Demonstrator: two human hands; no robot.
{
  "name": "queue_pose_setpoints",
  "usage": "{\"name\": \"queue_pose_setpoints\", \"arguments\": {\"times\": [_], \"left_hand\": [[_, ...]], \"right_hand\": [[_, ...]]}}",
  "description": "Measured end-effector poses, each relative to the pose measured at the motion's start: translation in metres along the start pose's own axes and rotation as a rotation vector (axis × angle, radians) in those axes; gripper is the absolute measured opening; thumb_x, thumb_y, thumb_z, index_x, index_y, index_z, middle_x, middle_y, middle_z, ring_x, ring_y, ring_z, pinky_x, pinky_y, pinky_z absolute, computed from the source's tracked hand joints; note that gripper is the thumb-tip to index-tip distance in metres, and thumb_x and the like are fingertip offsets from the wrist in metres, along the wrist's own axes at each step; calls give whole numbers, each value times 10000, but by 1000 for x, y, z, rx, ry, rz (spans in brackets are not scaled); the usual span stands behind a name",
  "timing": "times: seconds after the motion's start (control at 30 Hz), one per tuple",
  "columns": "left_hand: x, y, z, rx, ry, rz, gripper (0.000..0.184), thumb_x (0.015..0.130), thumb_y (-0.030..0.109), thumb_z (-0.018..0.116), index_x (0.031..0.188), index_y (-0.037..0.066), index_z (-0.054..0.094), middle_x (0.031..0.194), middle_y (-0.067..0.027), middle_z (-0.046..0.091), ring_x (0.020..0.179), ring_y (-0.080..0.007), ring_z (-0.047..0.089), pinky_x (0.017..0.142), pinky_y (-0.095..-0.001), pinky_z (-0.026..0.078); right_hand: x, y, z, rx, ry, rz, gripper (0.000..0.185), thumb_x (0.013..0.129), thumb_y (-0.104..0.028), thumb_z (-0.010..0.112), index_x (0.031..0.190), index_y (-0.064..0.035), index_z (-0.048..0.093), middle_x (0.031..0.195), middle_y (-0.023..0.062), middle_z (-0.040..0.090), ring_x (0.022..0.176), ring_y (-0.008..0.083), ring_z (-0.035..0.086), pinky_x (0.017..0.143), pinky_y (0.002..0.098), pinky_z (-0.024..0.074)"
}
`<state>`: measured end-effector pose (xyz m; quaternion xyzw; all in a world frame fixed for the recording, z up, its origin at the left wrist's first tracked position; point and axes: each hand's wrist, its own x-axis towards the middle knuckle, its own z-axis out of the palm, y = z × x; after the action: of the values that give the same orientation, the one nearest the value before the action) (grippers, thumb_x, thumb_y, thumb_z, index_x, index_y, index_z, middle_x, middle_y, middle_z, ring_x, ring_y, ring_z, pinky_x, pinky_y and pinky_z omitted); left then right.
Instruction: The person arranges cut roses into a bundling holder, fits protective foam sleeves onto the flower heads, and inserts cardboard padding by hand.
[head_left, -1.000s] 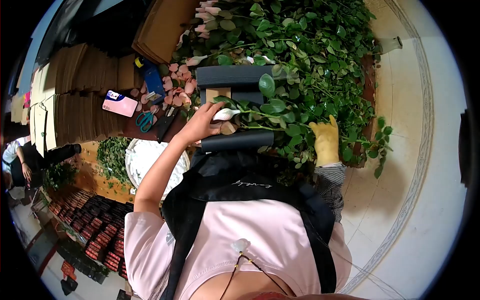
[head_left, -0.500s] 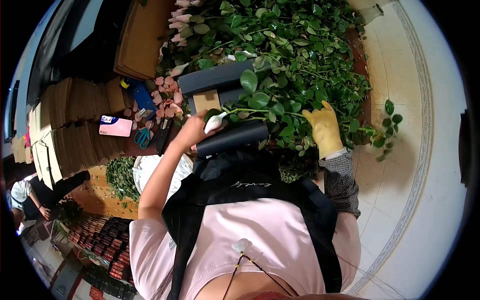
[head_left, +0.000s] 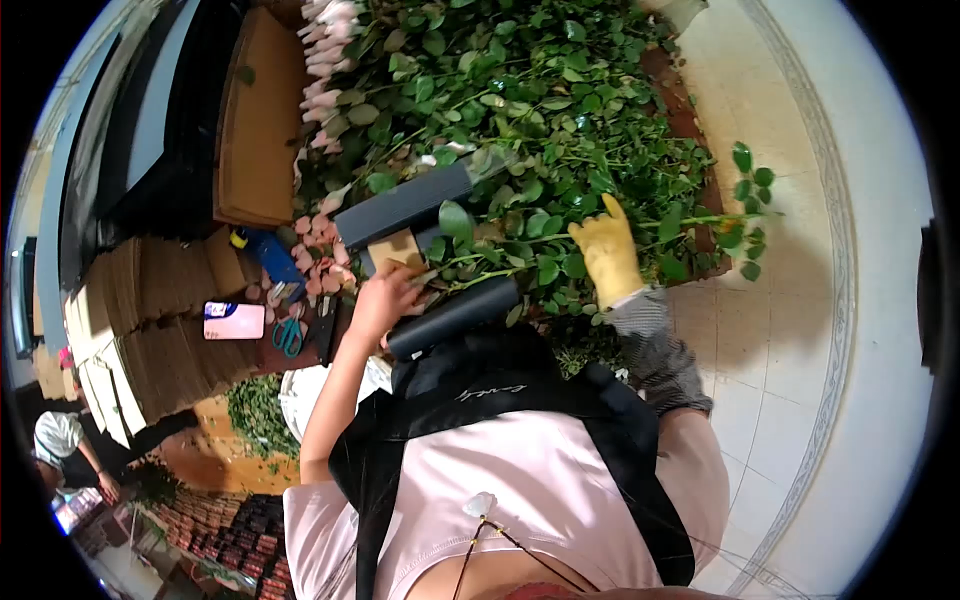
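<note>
My left hand (head_left: 388,297), bare, is closed at the head end of a long-stemmed rose (head_left: 545,238), and its fingers hide the bloom. It touches the lower edge of a small cardboard piece (head_left: 395,250). My right hand (head_left: 608,258), in a yellow glove, is closed around the rose's leafy stem farther right, with one finger sticking up. Beyond that glove the stem's leafy end (head_left: 745,222) hangs past the table edge. A dark ribbed block (head_left: 405,207) lies above my left hand, and a black padded roll (head_left: 455,318) lies below it.
Pale pink roses (head_left: 325,70) with dense foliage cover the table. Left are loose petals (head_left: 318,255), a blue tool (head_left: 272,258), teal scissors (head_left: 289,337), a phone (head_left: 234,321) and cardboard stacks (head_left: 160,300). Another person's arm (head_left: 90,460) shows at far left.
The white rose bloom seen at my left hand is now hidden by my fingers. My gloved right hand has shifted slightly left in view. The camera view has also shifted.
</note>
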<state>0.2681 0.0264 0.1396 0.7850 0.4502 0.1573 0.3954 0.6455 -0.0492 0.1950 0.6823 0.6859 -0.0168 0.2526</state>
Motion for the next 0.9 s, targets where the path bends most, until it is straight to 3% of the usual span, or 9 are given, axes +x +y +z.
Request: {"name": "queue_pose_setpoints", "arguments": {"times": [0.17,0.3,0.37,0.4,0.53,0.6,0.7,0.8,0.9], "left_hand": [[-4,-7,7,-96,-19,90,370,729,1,675,1083,92,735,1077,-127,580,1045,-341,585,913,-415,496],[-7,-17,9,-103,81,211,381,751,-32,656,1094,108,743,1093,-110,612,1057,-329,583,934,-411,480],[-10,-25,15,-102,110,154,357,757,-16,664,1079,114,746,1071,-99,609,1027,-328,577,913,-411,480],[-9,-10,10,51,144,217,341,762,1,674,1072,122,747,1040,-93,601,983,-323,565,879,-407,482],[-5,0,2,57,66,264,288,811,67,688,1086,136,736,1036,-90,604,956,-315,553,868,-419,468],[-6,-8,-3,-42,-53,190,269,882,99,676,1146,124,718,1131,-110,624,1079,-317,553,962,-408,420],[-16,-13,-15,-235,-186,138,375,907,74,652,1276,141,664,1342,-110,574,1249,-332,504,1068,-416,342],[-7,-12,-18,-105,-158,182,388,854,90,707,1238,137,676,1248,-95,593,1161,-333,528,1024,-415,396],[4,3,-11,44,-52,194,265,802,112,749,1065,110,723,1090,-77,606,1031,-305,564,906,-410,479]], "right_hand": [[29,-11,120,508,5,70,383,969,-117,586,1350,-86,568,1309,143,611,1182,299,590,1119,434,422],[30,50,41,1197,-342,-30,444,971,-219,591,1397,-101,544,1417,138,560,1257,303,570,1065,433,455],[35,61,-35,744,-275,15,423,970,-221,583,1372,-91,561,1388,145,584,1223,305,595,1054,437,461],[49,58,-37,634,74,-25,424,926,-216,637,1331,-98,595,1213,177,670,1120,334,634,974,431,501],[144,-8,-104,1029,590,-388,391,902,-140,655,1287,-88,610,1169,153,667,1079,329,610,957,447,479],[223,-39,-91,662,703,-425,343,871,-122,675,1212,-108,640,1219,101,655,1191,290,580,1083,461,400],[313,-63,-63,43,435,-195,350,867,-115,674,1215,-142,660,1340,48,600,1297,242,495,1152,434,329],[351,-68,-65,225,352,-184,381,771,-163,711,1141,-77,669,1198,142,653,1201,297,561,1088,429,383],[310,-61,-104,468,668,-263,416,717,-115,744,1123,-55,680,1148,120,682,1107,321,605,1036,414,444]]}}
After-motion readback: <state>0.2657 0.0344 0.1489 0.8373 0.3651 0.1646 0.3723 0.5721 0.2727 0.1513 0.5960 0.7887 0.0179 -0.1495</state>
